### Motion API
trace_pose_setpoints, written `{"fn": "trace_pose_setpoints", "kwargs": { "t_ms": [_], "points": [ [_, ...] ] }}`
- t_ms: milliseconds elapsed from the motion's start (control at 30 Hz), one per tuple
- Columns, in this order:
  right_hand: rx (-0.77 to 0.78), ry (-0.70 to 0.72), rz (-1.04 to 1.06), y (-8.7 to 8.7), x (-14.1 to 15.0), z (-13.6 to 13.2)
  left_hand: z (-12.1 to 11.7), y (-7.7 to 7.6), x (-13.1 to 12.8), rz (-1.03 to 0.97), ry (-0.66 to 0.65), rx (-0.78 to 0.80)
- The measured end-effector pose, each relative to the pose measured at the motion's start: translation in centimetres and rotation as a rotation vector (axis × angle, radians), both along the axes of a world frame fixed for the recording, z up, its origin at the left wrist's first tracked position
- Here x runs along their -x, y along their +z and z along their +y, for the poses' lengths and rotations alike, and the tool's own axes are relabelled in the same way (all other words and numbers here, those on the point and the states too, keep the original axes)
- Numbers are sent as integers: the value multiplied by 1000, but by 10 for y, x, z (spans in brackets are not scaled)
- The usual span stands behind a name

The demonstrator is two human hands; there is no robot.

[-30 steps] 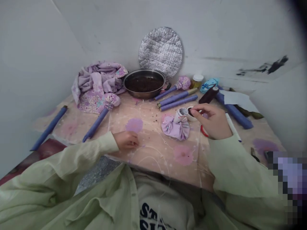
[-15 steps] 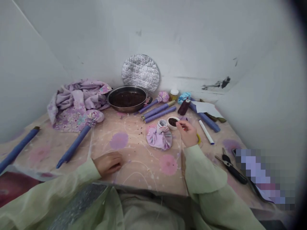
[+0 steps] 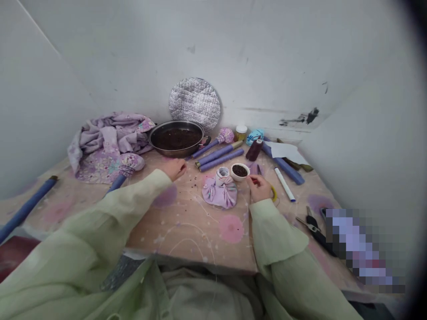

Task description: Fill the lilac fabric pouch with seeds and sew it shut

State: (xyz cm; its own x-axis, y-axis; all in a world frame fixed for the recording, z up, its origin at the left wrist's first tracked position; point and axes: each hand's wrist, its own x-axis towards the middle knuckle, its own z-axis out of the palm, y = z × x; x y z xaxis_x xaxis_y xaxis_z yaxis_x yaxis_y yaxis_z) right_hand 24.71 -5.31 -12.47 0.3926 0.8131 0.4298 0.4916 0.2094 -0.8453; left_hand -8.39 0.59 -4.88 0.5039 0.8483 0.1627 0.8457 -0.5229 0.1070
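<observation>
My left hand point(image 3: 175, 169) is over the table just in front of the dark pan point(image 3: 176, 152), its fingers curled; whatever may be inside them is hidden. My right hand point(image 3: 260, 188) has its fingertips pinched together at the lower right rim of a small white bowl point(image 3: 237, 178) that holds dark grains. A bit of red shows by those fingers; I cannot tell what it is. To the left of the bowl sits a gathered lilac cloth pouch point(image 3: 220, 195) with a rolled paper tube point(image 3: 222, 171) standing in its neck. Dark granular stuff lies in the pan.
Purple-wrapped sticks point(image 3: 218, 156), a maroon thread spool point(image 3: 254, 151), a lidded jar point(image 3: 241, 132) and a white marker point(image 3: 284, 184) lie behind and right. Floral cloth point(image 3: 113, 138) is heaped left. Pliers point(image 3: 312, 226) lie at right. A silver round pad point(image 3: 195, 103) leans on the wall.
My left hand has gone forward from the table's front part to just before the pan. My right hand has drawn slightly back along the bowl's edge. The pouch and bowl stay put.
</observation>
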Motion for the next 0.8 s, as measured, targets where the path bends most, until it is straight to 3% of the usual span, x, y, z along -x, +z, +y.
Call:
{"fn": "trace_pose_setpoints", "kwargs": {
  "t_ms": [100, 267, 400, 567, 633, 733, 800],
  "points": [
    [21, -16, -19, -1, -2, -1, 16, -17, -8, -48, -21, 5],
    [47, -14, -46, -2, -4, -2, 4, -49, -22, -144, -315, 276],
    [48, -3, -63, -2, -3, -3, 11, -58, -18, -230, -178, 212],
    [57, 0, -115, -1, -5, -4, 30, -35, -13, -337, 2, 82],
    [57, -11, -154, -1, -6, -3, 26, -20, -24, -446, -73, 136],
    [59, -54, -247, -3, -5, -1, 10, 3, -53, -628, -289, 271],
    [82, -89, -316, -6, -4, 0, -1, 15, -75, -629, -447, 312]
  ]
}}
